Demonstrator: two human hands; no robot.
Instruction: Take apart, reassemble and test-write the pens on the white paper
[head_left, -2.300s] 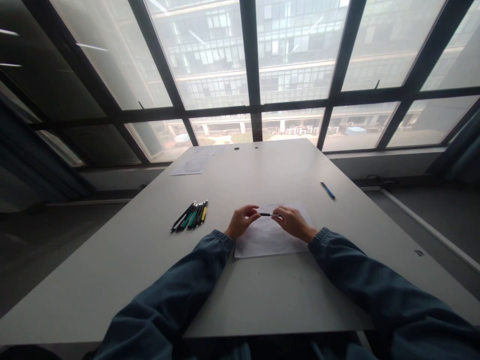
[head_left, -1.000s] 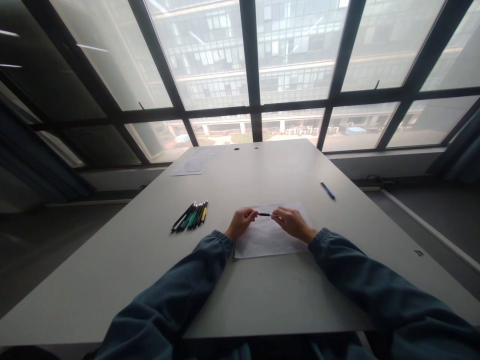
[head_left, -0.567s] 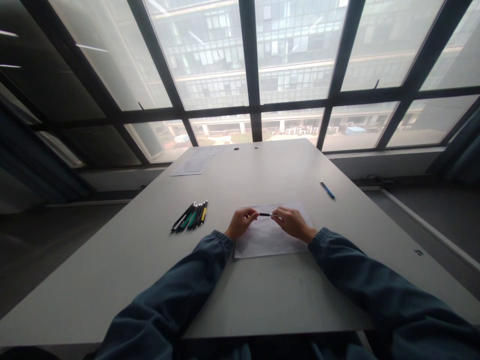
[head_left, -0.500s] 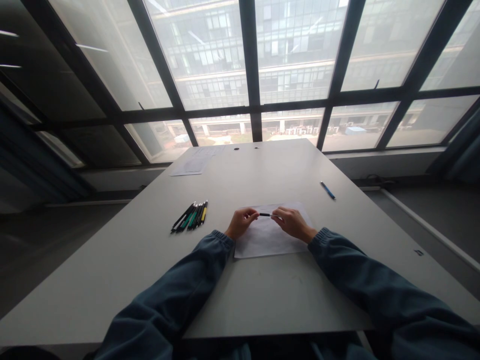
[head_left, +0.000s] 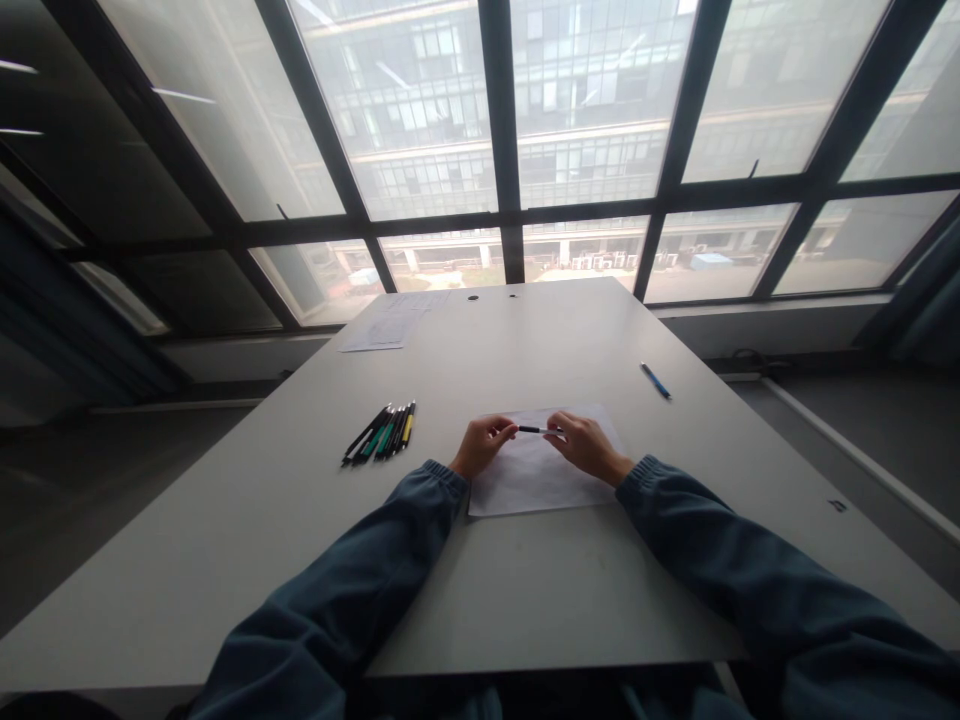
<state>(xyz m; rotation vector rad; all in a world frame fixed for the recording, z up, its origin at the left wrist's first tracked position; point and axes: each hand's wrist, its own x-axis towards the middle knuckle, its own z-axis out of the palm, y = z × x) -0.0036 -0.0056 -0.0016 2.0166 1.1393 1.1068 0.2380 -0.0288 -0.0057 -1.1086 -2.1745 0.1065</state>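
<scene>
Between my two hands a slim pen [head_left: 529, 429] lies nearly level, its dark middle showing and a lighter, silvery part toward the right. My left hand [head_left: 484, 444] pinches the left end, and that end is hidden by the fingertips. At the other end, my right hand [head_left: 586, 444] is closed with fingertips and thumb on the light part. Both hands are over a white sheet of paper [head_left: 547, 485] on the table. Whether the pen touches the paper I cannot tell.
Left of my hands lies a bunch of several pens [head_left: 381, 433], black, green and yellow. A blue pen [head_left: 656, 381] rests at the right. Printed sheets [head_left: 382, 328] lie at the far left of the white table [head_left: 525, 600], which reaches toward large windows [head_left: 585, 110].
My right fingers have shifted slightly to the right along the pen, so a little more of its light part shows. The left hand looks unmoved.
</scene>
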